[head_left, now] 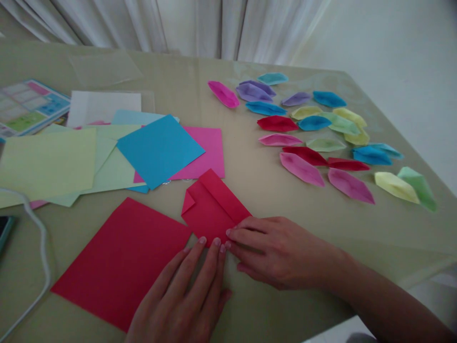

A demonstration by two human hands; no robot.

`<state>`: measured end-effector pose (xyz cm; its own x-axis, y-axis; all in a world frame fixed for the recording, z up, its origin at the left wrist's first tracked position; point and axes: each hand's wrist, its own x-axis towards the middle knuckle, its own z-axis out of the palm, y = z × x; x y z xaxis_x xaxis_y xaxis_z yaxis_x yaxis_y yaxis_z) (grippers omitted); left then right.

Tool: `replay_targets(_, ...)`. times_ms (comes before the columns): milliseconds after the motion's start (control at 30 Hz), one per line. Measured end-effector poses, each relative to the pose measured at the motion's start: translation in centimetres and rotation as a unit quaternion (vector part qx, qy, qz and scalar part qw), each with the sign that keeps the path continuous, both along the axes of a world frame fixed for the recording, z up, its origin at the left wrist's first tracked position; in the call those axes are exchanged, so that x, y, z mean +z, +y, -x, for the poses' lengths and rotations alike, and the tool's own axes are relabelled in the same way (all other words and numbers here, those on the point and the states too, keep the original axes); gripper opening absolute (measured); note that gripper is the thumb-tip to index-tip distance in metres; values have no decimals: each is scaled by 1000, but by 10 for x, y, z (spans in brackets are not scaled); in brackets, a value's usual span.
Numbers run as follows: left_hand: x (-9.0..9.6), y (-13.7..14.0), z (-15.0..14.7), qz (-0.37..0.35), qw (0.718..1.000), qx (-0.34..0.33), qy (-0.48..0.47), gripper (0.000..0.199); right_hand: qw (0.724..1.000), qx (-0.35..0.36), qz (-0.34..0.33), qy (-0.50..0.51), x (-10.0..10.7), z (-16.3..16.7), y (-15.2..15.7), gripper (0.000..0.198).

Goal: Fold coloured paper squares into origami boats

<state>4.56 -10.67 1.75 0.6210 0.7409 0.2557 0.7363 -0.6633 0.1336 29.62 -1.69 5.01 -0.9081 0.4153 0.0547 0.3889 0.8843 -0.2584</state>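
A partly folded sheet of red origami paper (214,205) lies on the table, with a folded strip along its upper right edge and a small corner turned in at the left. My left hand (189,286) is open, its outstretched fingertips resting on the lower edge of that paper. Fingers pressed together, my right hand (282,250) grips the paper's lower right corner; the hand hides this corner. A flat, uncreased red square (121,262) is beside the folded piece, partly under my left hand.
Several folded paper boat-like shapes, among them a pink one (302,169), spread across the right. Loose sheets, including a blue square (162,150) and a yellow one (46,162), overlap at the left. A white cable (43,247) and a phone-like edge (5,231) are at far left.
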Motion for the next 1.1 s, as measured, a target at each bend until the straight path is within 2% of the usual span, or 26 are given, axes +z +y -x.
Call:
replay_targets(200,-1,4,4,7,1000,1,-12,37,1000,-12,-7,-21,0,6,-9,21)
replay_targets(467,-1,4,33,3,999,42,-23,36,999,-39,-16,-6,-2,10,-19,18)
replay_targets(667,10,19,10,-59,998,-18,15,35,999,-32,-32,4,-5,10,-15,16)
replay_targets(800,11,30,-4,-46,998,-32,39,48,996,-12,-86,23,-8,4,-3,16)
replay_targets(867,8,35,-2,-42,998,-32,27,45,993,-15,-105,45,-8,0,3,17)
replay_targets(1000,-1,49,14,14,999,-33,-40,30,994,-9,-94,59,-9,-4,11,27)
replay_targets(1100,-4,62,28,62,995,-48,-66,27,996,11,-72,45,-9,-4,13,33)
